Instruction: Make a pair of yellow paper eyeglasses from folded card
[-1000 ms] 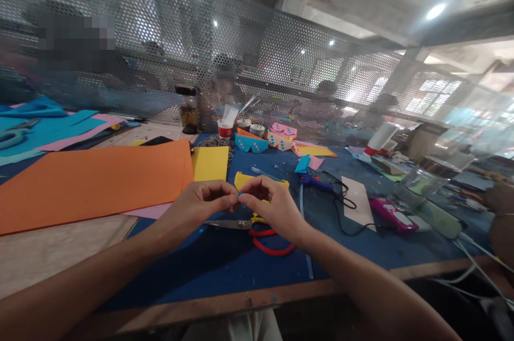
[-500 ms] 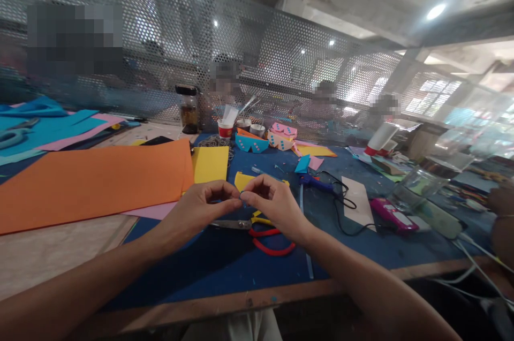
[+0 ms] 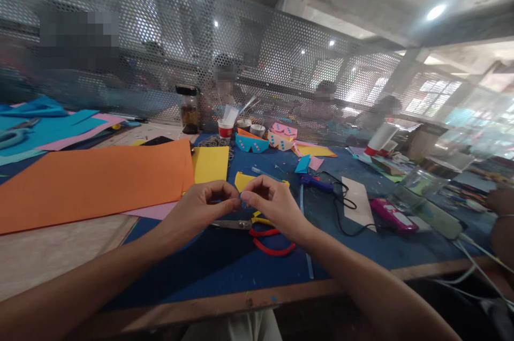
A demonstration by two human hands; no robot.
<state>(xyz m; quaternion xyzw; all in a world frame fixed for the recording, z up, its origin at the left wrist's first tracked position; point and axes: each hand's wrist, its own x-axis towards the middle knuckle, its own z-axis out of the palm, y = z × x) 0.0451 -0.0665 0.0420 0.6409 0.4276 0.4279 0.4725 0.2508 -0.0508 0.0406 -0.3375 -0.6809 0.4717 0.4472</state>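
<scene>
My left hand (image 3: 211, 202) and my right hand (image 3: 271, 204) meet above the blue table, fingertips pinched close together. A tiny blue piece (image 3: 242, 203) shows between them, too small to make out its kind; both hands seem to be on it. Below them lie scissors (image 3: 273, 249) with red and yellow handles, blades pointing left, partly hidden by my right hand. Just behind my fingers a yellow paper piece (image 3: 244, 180) rests on the table. To the right, a clear glue stick (image 3: 308, 263) lies near a blue glue gun (image 3: 317, 183).
Orange sheets (image 3: 100, 180) and a yellow sheet (image 3: 211, 164) lie left. Blue, pink and orange paper mask shapes (image 3: 252, 143) stand behind, by a paper cup (image 3: 225, 129) and a lidded jar (image 3: 188, 111). A magenta device (image 3: 393, 216) and clear container (image 3: 421, 186) sit right. Perforated mesh (image 3: 257, 62) rises behind.
My hands stay almost in place, with only slight finger movement. A little more of the blue piece shows between my fingertips.
</scene>
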